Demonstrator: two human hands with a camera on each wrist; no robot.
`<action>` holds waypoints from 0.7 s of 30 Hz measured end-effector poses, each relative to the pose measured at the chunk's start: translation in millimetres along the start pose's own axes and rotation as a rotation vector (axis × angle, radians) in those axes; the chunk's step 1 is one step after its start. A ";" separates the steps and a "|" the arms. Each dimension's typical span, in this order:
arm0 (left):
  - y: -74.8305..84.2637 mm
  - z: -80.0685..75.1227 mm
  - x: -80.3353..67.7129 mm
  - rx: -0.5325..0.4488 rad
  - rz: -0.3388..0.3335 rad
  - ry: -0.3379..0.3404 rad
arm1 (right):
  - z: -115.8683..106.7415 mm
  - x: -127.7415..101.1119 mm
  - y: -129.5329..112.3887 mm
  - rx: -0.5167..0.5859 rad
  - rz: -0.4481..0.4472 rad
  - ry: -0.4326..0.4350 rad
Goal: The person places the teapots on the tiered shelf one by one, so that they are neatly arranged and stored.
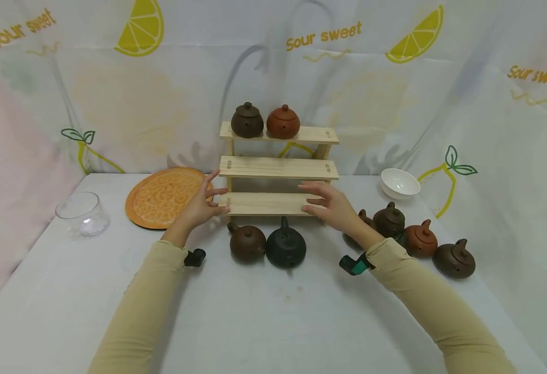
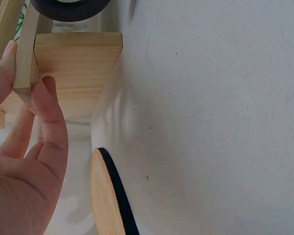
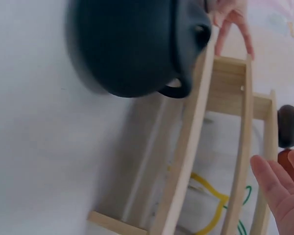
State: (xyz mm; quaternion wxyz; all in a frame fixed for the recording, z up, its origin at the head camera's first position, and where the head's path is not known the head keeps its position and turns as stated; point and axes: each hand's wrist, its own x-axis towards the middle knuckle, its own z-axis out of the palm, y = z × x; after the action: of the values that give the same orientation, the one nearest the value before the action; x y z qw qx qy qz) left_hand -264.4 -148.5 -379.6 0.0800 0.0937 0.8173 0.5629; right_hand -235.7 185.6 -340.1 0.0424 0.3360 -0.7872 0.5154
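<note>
A white-covered table [image 1: 273, 322] spreads beneath both hands. The wooden stand [image 1: 278, 167], with three stepped boards, is right at the grip, its lowest board [image 1: 268, 203] lying between the hands and its two upper boards beyond them. A round orange mat [image 1: 161, 197] lies just left of the left hand. The left hand [image 1: 203, 205] pinches the left end of the lowest board, thumb on top and fingertips underneath. The right hand [image 1: 336, 208] is at the board's right end, fingers extended and apart from the thumb; I cannot tell whether it touches the wood. A clear glass bowl [image 1: 79, 214] stands farther left, past the mat. Nearer than the hands and between them, a black teapot [image 1: 286, 248] sits beside a brown teapot [image 1: 248, 244]. Above and beyond the grip, a dark teapot [image 1: 247, 123] and a reddish teapot [image 1: 283, 124] stand on the top board. More teapots [image 1: 421, 241] cluster right of the right hand, with a small white bowl [image 1: 398, 194] beyond them.
</note>
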 end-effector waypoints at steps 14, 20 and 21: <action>-1.1 -0.4 0.4 0.007 0.018 -0.005 | 18.3 -37.9 14.2 0.042 0.080 -0.070; -2.3 0.3 1.6 0.003 0.012 -0.003 | 26.1 -49.9 18.1 0.030 0.109 -0.125; -2.2 0.4 1.9 0.001 0.016 -0.004 | 27.5 -51.4 18.7 0.033 0.108 -0.132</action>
State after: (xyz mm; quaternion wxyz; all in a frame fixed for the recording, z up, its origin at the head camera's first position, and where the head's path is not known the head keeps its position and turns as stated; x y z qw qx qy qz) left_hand -266.2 -148.5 -381.9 0.0774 0.1014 0.8166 0.5630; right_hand -199.2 192.0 -388.7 -0.0428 0.3270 -0.7966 0.5066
